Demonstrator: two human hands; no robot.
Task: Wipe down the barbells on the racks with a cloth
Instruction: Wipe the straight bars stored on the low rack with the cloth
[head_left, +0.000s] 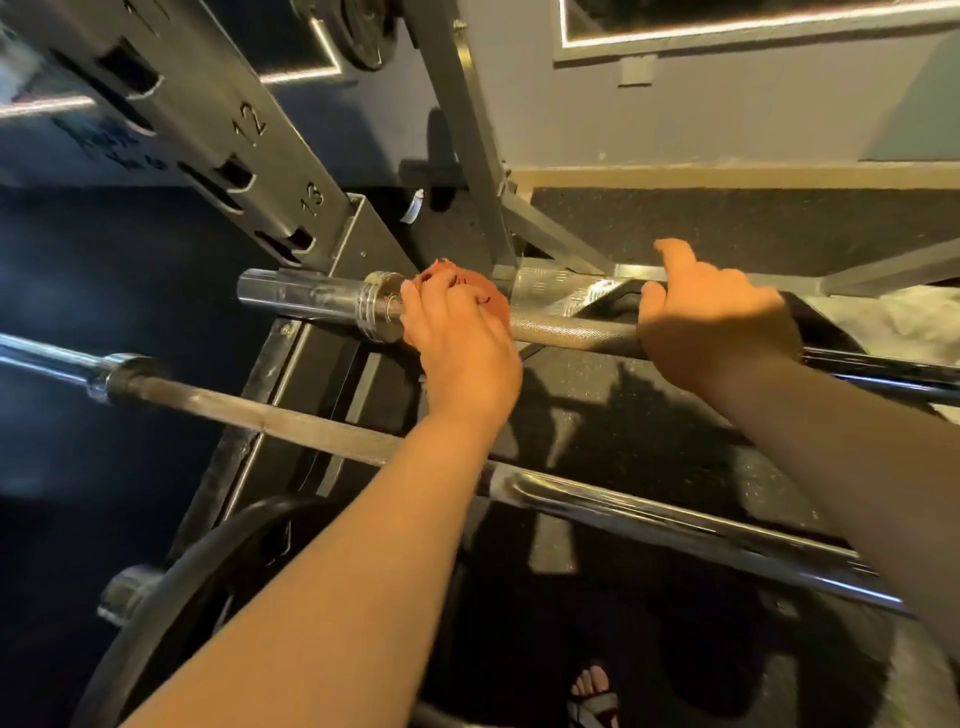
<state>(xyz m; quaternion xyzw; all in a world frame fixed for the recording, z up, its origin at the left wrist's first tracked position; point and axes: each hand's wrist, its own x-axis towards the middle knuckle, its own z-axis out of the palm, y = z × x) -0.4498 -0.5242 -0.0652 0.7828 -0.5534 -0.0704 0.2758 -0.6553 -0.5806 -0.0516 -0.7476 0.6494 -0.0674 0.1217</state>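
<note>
Upper barbell (571, 332) lies across rack, sleeve end by numbered upright (234, 130). Cloth (467, 283) bunched on shaft just beside collar. Your left hand (457, 343) curls round cloth and bar. Your right hand (717, 317) closes over bare shaft further along, steadying. Step: wiping this bar. Next move, likely: slide cloth along knurling toward right hand, keeping pressure. Lower barbell (260, 415) after.

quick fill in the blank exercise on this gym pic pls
1. The left hand holds the orange cloth around the upper ____.
2. The right hand grips it bare, to the ____ of the cloth.
3. The rack upright is numbered 12 and ____.
Missing words: barbell; right; 13.
</note>
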